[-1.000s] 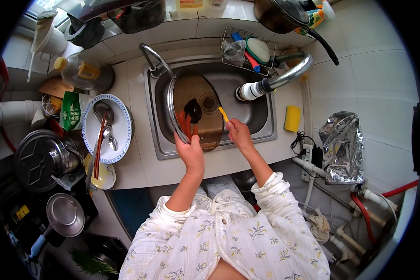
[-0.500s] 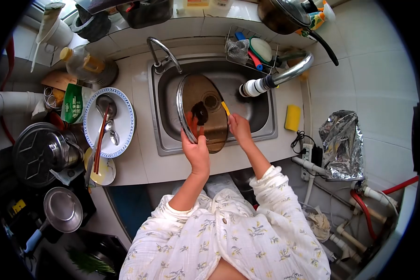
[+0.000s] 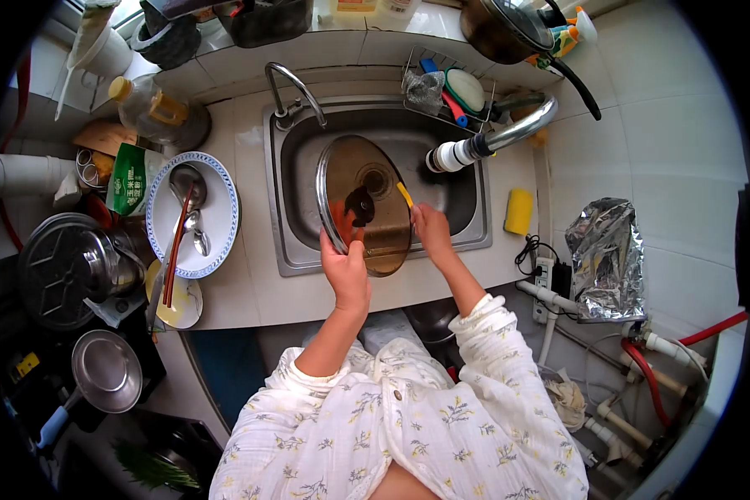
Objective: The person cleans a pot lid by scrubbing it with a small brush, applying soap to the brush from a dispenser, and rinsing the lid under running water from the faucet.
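Observation:
A glass pot lid (image 3: 383, 237) with a metal rim and a dark knob is tilted over the sink (image 3: 287, 265). My left hand (image 3: 344, 265) grips its lower left rim, with fingers showing through the brown glass. My right hand (image 3: 431, 229) is closed at the lid's right edge. Just above its fingertips, a narrow yellow strip (image 3: 404, 195) lies against the rim. Most of what this hand holds is hidden, so its kind cannot be told. Through the glass, the sink drain is visible.
A curved faucet (image 3: 296, 87) and a thick flexible spout (image 3: 492, 146) reach over the sink. A yellow sponge (image 3: 519, 212) lies at right. On the left stands a white bowl (image 3: 162, 200) with spoons and chopsticks. A wire rack (image 3: 450, 87) holds brushes behind.
The view has shifted slightly. Both hands keep their hold at the lid, and the right hand and yellow strip have moved very little along its right edge.

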{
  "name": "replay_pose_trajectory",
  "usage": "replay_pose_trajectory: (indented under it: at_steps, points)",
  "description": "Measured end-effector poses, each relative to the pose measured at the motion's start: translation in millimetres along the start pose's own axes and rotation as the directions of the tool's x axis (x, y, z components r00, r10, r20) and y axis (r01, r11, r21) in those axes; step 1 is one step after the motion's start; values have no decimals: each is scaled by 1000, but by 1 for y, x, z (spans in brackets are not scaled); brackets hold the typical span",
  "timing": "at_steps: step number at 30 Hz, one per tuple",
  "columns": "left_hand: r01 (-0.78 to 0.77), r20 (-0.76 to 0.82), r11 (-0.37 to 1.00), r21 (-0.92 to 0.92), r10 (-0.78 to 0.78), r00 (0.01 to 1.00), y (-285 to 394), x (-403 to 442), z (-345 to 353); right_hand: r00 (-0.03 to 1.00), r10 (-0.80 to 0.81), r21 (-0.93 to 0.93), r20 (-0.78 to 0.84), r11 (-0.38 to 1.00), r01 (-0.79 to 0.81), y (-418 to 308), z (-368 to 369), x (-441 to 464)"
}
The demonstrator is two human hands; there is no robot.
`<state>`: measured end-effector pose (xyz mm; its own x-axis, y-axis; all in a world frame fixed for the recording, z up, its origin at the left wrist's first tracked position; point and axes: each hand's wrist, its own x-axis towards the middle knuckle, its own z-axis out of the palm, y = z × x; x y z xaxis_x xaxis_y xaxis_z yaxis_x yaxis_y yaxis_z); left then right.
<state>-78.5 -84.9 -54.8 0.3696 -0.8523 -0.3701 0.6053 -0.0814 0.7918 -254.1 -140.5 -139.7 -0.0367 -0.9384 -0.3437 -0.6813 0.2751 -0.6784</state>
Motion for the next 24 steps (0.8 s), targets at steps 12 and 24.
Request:
replay_pose_trajectory:
  at_steps: [12,24]
  points:
    - [95,52,995,28,-97,994,19,-3,-5,868,-481,-316,-120,848,426,-25,-2,52]
    - [-37,96,994,101,27,995,20,-2,-6,907,-395,-99,-146,918,384,-16,2,44]
